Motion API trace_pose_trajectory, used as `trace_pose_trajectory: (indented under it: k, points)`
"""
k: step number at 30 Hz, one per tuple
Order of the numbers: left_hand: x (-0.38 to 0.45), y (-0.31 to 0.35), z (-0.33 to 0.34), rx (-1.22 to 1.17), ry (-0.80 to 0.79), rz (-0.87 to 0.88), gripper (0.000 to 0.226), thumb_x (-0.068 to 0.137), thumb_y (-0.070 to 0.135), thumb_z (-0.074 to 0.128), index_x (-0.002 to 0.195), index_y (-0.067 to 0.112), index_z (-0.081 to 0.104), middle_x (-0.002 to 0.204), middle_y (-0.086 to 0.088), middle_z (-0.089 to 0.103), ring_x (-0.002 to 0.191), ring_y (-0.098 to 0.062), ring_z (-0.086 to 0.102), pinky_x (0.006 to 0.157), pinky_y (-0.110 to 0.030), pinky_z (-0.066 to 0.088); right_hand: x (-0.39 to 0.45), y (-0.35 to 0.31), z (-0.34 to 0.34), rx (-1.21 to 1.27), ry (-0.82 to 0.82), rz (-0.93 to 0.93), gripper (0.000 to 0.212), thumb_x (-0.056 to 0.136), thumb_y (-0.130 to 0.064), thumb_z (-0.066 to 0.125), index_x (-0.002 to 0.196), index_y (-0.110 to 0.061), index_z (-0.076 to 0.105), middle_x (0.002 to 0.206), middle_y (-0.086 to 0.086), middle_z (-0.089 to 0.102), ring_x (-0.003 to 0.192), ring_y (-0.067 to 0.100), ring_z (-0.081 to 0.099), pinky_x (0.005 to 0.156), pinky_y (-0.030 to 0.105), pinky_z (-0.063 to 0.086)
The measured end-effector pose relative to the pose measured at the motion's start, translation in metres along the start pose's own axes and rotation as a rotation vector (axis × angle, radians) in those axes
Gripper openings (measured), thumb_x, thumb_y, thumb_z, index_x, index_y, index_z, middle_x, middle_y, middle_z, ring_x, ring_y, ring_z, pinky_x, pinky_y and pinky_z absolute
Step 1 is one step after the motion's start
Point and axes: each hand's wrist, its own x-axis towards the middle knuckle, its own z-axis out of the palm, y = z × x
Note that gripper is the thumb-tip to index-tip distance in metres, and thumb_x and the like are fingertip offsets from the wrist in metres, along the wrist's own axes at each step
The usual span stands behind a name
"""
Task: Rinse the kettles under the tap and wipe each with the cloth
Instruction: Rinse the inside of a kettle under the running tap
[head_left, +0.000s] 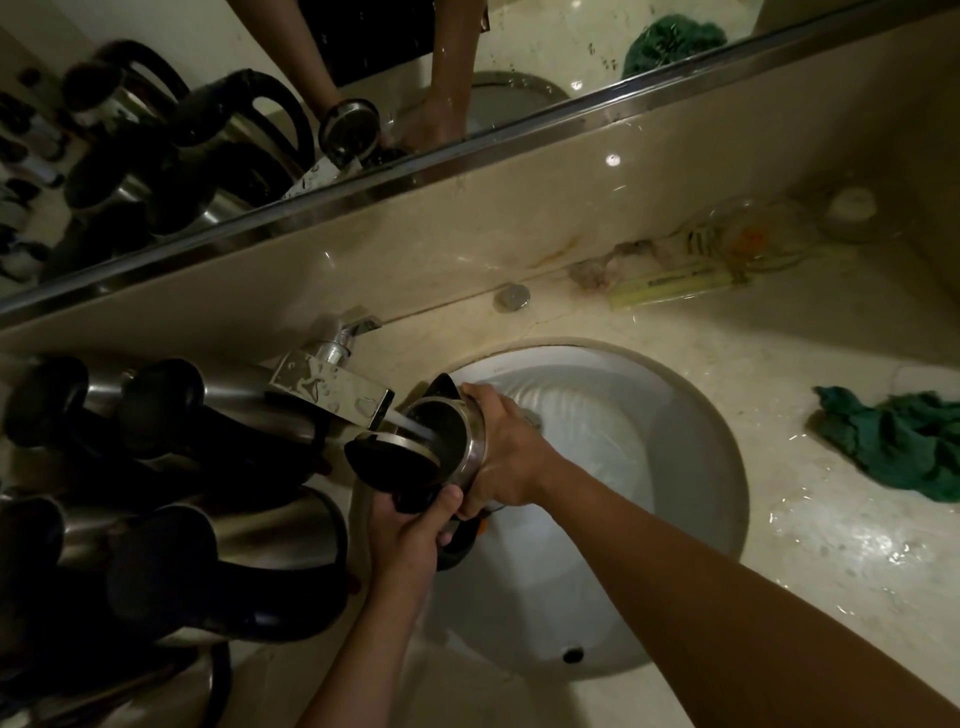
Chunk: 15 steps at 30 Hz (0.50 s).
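The right hand wraps the steel body of a small stainless-steel electric kettle with black lid and handle, fingers curled round it; the left hand grips its black handle from below. The kettle tilts, lid open, mouth under the stream from the chrome square tap, over the white oval basin. Wet steel probably slips, and filling adds weight, so the handle is the safer hold. Left of the tap stand more steel kettles; right of the basin a crumpled green cloth lies on the wet beige marble counter, under a wall mirror.

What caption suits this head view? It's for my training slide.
Both hands tilt a steel kettle under the running tap; green cloth waits beside the sink.
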Motion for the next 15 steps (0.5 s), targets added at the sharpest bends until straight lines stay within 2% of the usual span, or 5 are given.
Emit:
trace_pose_trajectory:
  k: [2,8,15]
  points:
    - [-0.0005,0.0001,-0.0002,0.015,0.002,0.002,0.043,0.082,-0.002,0.077,0.109,0.028,0.062,0.085,0.009,0.075,0.065,-0.007,0.064,0.054,-0.030,0.044,0.0000,0.0000,0.0005,0.001,0.004,0.000,0.143,0.042,-0.029,0.100,0.158,-0.033,0.017,0.159,0.005,0.027,0.146,0.032,0.036,0.115,0.048,0.046]
    - [0.0020,0.0000,0.0009,0.039,-0.003,-0.006,0.042,0.084,-0.007,0.072,0.108,0.025,0.060,0.078,0.011,0.074,0.060,-0.001,0.061,0.055,-0.030,0.043,-0.0007,0.0016,-0.0011,0.009,0.015,0.010,0.142,0.046,-0.026,0.102,0.159,-0.035,0.015,0.161,0.003,0.025,0.147,0.033,0.033,0.113,0.044,0.045]
    - [0.0036,-0.0015,-0.0009,0.053,0.011,-0.004,0.047,0.084,-0.003,0.073,0.120,0.022,0.058,0.090,0.011,0.076,0.069,-0.007,0.067,0.051,-0.027,0.047,0.0005,-0.0006,0.0001,-0.010,0.030,0.002,0.140,0.046,-0.029,0.101,0.157,-0.035,0.017,0.161,0.004,0.027,0.148,0.033,0.033,0.116,0.048,0.044]
